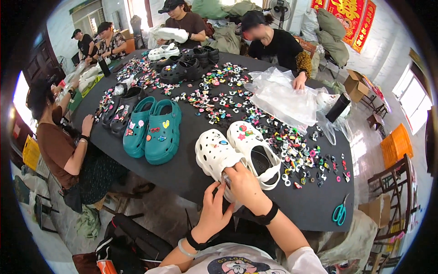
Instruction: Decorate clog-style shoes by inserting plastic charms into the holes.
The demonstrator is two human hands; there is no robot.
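1. Shirt [269,262]: white with a printed front, at the near edge. Both forearms extend forward from it, each wearing a black wristband.
2. Table [315,205]: dark top, spanning the middle of the scene. It supports the clogs, bags, flask, scissors and charms listed below.
3. Bags [287,98]: clear plastic, laid out at far right. One co-worker's hand [299,81] touches them.
4. Teal clogs [159,137]: one pair, left of centre, toes toward the near side, with decorations fitted on the uppers.
5. Black clogs [122,109]: one pair, just left of the teal clogs.
6. White clogs [212,148]: one pair, near side, right of the teal clogs. Toes face the far side; both uppers carry decorations.
7. Right hand [248,187]: fingers bent into the opening of the left white clog. Fingertips are hidden; whether they grip anything cannot be told.
8. Left hand [212,217]: fingers slightly curved, tips at the heel of the same clog, thumb spread apart. Whether they grasp it cannot be told.
9. Flask [338,108]: black, far right, beside the bags.
10. Scissors [339,213]: teal handles, near right, well apart from both hands.
11. Charms [296,150]: small, multicoloured, scattered from far left to right, some just beside the right white clog.
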